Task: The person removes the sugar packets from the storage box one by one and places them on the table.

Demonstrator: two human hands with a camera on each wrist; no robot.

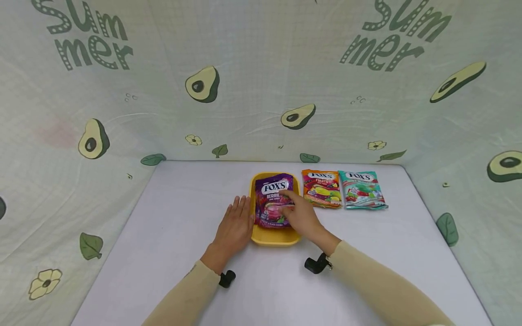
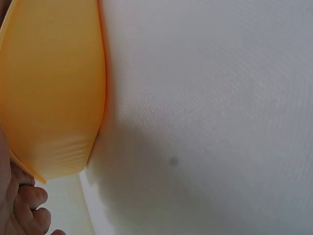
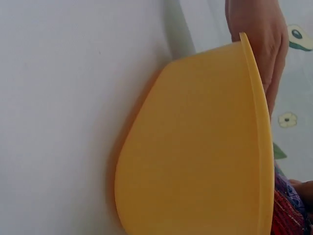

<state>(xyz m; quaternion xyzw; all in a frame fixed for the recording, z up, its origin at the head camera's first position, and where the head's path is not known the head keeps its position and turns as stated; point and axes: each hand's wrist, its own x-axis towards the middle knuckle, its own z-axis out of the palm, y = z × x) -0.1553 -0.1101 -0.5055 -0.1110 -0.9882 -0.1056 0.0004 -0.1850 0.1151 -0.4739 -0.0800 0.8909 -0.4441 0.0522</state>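
A yellow plastic tray (image 1: pixel 272 238) stands on the table with a purple Fox's Berries candy bag (image 1: pixel 271 199) inside, its printed front facing up. My left hand (image 1: pixel 235 224) lies along the tray's left side, fingers straight and together, at the rim. From the right, my right hand (image 1: pixel 303 216) reaches over the tray and grips the purple bag, index finger and thumb bent onto its front. In the right wrist view the tray's outer wall (image 3: pixel 195 147) hides most of the bag. The left wrist view shows the tray's side (image 2: pixel 54 88) above my fingers (image 2: pixel 32 196).
Right of the tray lie an orange-red Fox's Fruits bag (image 1: pixel 322 189) and a green Fox's mint bag (image 1: pixel 363 190), side by side. A printed cloth (image 1: pixel 253 90) with avocados and leaves rises behind the white table (image 1: pixel 183 199) and along its sides.
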